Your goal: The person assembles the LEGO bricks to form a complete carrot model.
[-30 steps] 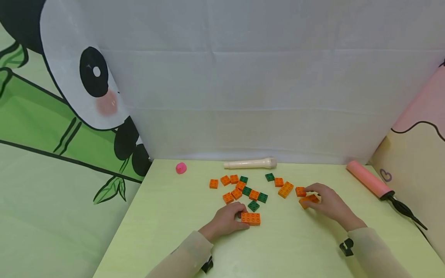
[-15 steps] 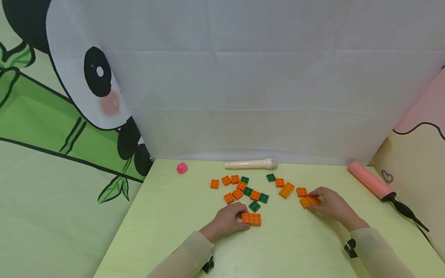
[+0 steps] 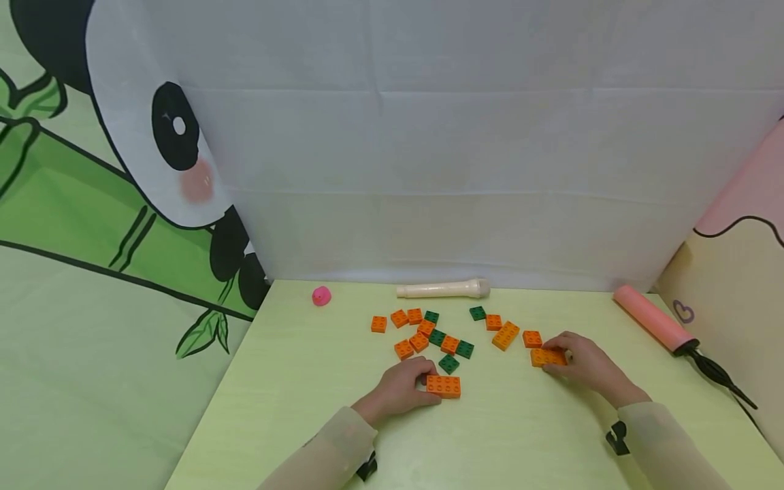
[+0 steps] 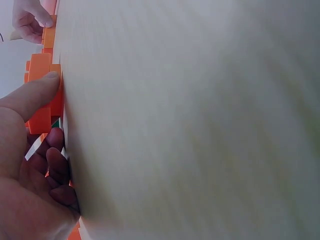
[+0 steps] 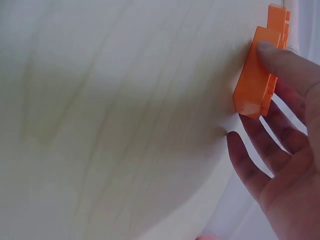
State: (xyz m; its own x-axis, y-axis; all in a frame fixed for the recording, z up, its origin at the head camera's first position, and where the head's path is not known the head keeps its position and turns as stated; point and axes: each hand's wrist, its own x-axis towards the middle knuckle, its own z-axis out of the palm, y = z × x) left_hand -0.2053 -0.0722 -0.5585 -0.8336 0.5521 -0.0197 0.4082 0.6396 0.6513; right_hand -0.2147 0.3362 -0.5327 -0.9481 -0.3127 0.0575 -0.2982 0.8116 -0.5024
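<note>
In the head view my left hand [image 3: 401, 393] grips a long orange toy brick [image 3: 444, 386] near the table's middle. From the left wrist view, this long brick [image 4: 40, 92] sits on another orange brick [image 4: 56, 92] below it, with the thumb pressed on their near side. Farther right, my right hand [image 3: 588, 364] pinches a long orange brick [image 3: 547, 357] between thumb and fingers, low at the table. The right wrist view has the thumb on the near side of that brick [image 5: 256, 70]; the other fingers are spread. A small orange brick [image 3: 531, 339] is just behind it.
Several small orange bricks [image 3: 379, 324] and green bricks [image 3: 449, 365] lie between the hands and behind them. One more long orange brick [image 3: 505, 335] lies mid-right. A white toy microphone [image 3: 442, 289], a pink ball-like piece [image 3: 321, 295] and a pink cylinder with black handle [image 3: 655, 320] line the back.
The right hand has turned its long orange brick so that it lies nearly level across the view, and has moved slightly right. My left hand stays on its bricks. The head view has shifted a little.
</note>
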